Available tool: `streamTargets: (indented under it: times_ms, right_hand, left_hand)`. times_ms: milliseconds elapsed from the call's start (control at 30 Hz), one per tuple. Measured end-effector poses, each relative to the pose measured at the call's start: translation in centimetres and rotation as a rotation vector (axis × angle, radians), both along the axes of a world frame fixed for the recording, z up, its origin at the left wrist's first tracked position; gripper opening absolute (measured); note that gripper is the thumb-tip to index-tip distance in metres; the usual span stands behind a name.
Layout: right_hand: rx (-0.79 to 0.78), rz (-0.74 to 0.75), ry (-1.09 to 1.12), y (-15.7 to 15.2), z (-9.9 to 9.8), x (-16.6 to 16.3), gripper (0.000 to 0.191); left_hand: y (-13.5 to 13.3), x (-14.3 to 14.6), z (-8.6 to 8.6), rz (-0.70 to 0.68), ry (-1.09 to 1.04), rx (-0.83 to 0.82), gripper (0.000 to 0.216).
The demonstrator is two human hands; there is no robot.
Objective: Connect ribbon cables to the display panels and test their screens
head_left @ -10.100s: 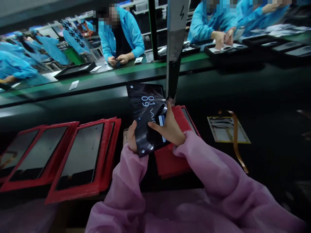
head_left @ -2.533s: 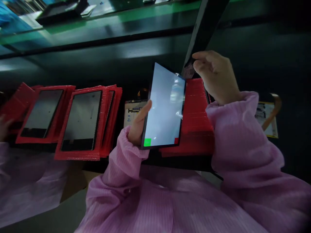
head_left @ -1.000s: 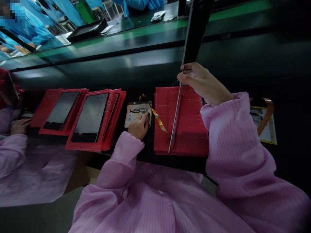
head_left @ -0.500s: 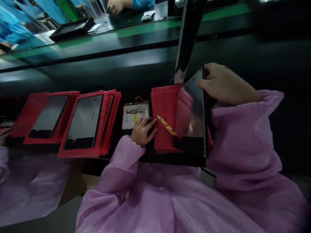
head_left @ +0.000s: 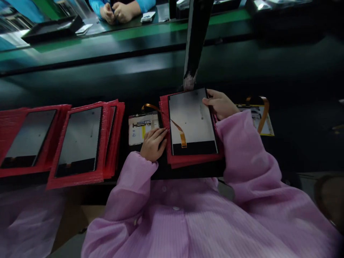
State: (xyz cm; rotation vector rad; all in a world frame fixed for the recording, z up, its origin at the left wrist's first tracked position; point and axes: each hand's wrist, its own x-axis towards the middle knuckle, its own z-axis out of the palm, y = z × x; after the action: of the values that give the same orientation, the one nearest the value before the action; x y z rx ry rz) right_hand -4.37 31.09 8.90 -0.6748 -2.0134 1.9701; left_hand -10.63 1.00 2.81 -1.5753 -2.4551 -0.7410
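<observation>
My right hand [head_left: 220, 104] pinches the upper right edge of a display panel [head_left: 195, 114], thumb on top and the other fingers hidden beneath. The panel has a grey face and a black lower strip, and lies nearly flat over a stack of red bubble-wrap bags [head_left: 193, 159]. An orange flex cable [head_left: 182, 138] rests across its lower left. My left hand [head_left: 154, 144] is open, palm down, its fingertips at the left edge of the red stack. Partly covered by that hand is a tablet's opened inside [head_left: 134, 132] with a small board and another orange cable.
To the left, panels [head_left: 79, 139] [head_left: 29, 136] lie on stacks of red bags. Right of my forearm sits another opened tablet unit [head_left: 266, 123] with a curled cable. A dark post [head_left: 197, 39] rises behind the stack. Across the bench are a co-worker's hands [head_left: 116, 12] and a black tray [head_left: 52, 30].
The panel was tilted up on its right side and is now lowered nearly flat onto the red stack. My right hand came down and left with it; my left hand stayed by the stack.
</observation>
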Motion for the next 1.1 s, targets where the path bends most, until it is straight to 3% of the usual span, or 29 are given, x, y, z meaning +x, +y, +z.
streamTargets:
  times_ms: [67,133,233,300,367,433,500,667,800,967,1100]
  right_hand:
    - [0.185,-0.022,-0.108,0.0,-1.1,-0.5,0.025]
    - [0.475,-0.069,-0.257,-0.1,-1.0,-0.3,0.025]
    - [0.927,-0.146,-0.368,-1.6,1.0,1.4,0.033]
    - [1.062,-0.107,-0.347,-3.9,2.6,3.5,0.025]
    - [1.024,0.135,-0.291,-7.1,3.4,5.7,0.008]
    - [1.01,0.345,-0.314,-10.2,3.2,7.6,0.013]
    - [1.097,0.442,-0.35,-12.6,2.1,8.7,0.011]
    - [1.225,0.479,-0.357,-14.2,-0.2,9.1,0.019]
    - [1.197,0.474,-0.382,-13.7,-0.1,8.1,0.015]
    - [1.032,0.569,-0.39,-12.3,0.3,6.7,0.005]
    - [1.084,0.574,-0.376,-12.3,0.3,6.8,0.007]
  left_hand:
    - [0.0,0.0,0.0,0.005,-0.011,0.003,0.038]
    - [0.0,0.0,0.1,0.007,-0.017,-0.008,0.04]
    - [0.0,0.0,0.1,0.007,-0.004,-0.018,0.041]
    - [0.0,0.0,0.0,0.012,0.007,-0.02,0.041]
    - [0.0,0.0,-0.1,0.017,0.005,-0.03,0.041]
    - [0.0,0.0,-0.2,0.019,0.006,-0.033,0.041]
    - [0.0,0.1,-0.3,0.019,0.02,-0.026,0.041]
    - [0.1,0.1,-0.3,0.017,0.039,-0.031,0.04]
    - [0.0,0.1,-0.3,0.007,0.055,-0.016,0.04]
    - [0.0,0.0,-0.4,0.006,0.074,-0.003,0.039]
    - [0.0,0.1,-0.5,0.013,0.081,-0.012,0.039]
